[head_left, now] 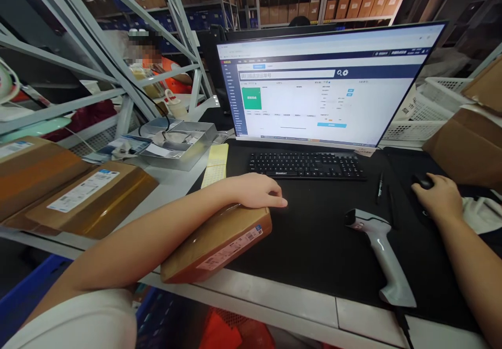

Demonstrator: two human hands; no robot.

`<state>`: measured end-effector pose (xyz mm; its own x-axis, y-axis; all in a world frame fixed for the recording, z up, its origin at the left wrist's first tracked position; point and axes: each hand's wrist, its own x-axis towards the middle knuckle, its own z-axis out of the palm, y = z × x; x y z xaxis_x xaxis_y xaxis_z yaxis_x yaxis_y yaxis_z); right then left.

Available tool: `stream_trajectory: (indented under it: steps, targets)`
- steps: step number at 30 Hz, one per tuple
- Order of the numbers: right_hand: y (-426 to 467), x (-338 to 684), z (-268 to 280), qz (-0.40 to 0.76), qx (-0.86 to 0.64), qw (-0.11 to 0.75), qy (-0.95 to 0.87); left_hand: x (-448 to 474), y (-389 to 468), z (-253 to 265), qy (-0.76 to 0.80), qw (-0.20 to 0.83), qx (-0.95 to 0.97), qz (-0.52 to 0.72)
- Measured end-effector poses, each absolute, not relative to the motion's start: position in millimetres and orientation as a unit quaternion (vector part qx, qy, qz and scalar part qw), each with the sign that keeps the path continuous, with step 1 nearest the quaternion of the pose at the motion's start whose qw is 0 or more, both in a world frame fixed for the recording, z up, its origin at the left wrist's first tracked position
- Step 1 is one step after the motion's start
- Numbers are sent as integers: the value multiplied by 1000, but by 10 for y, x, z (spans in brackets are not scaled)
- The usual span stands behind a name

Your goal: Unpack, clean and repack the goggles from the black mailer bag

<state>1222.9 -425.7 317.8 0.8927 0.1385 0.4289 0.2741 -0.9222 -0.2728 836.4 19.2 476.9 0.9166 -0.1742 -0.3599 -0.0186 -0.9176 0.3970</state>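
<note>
My left hand (257,189) hangs loosely over the far end of a brown cardboard box (214,244), with the forearm lying along its top. The fingers are relaxed and partly bent, and one points out over the black desk mat (301,234). A printed label is stuck on the box's near side; the box sits tilted at the desk's front edge. At the right, my right hand (441,197) is around a black computer mouse (423,182). Between the hands lies a grey-and-white barcode scanner (386,257), its cable running off the front edge.
A lit monitor (314,93) stands behind a black keyboard (308,166). A pen (380,187) lies near the scanner. Taped boxes (90,197), a metal tray (180,142) and yellow sheets (215,163) are at left. An open carton (466,142) stands right. Another person (172,74) sits beyond the frame.
</note>
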Motion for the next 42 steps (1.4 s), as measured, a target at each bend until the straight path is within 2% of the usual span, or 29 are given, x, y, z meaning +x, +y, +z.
stream_trajectory:
  steps: [4,9,14,21,30,42]
  targets:
    - [-4233,12199,3194,-230,-947,188,-118,8367,187,4771,-47,196,958,-202]
    - [-4232,12201,3193,-180,-962,171,-115,8375,178,4777,-43,187,959,-208]
    - [-4158,12083,3307,-214,-953,191,-93,8379,193,4761,-49,195,958,-204]
    - [-4112,12082,3293,-199,-958,162,-128,8407,221,4720,-42,186,959,-210]
    - [-4126,12085,3263,-214,-952,176,-128,8395,231,4740,-37,177,959,-216]
    - [-4130,12074,3257,-217,-955,192,-61,8390,226,4746,-41,181,959,-215]
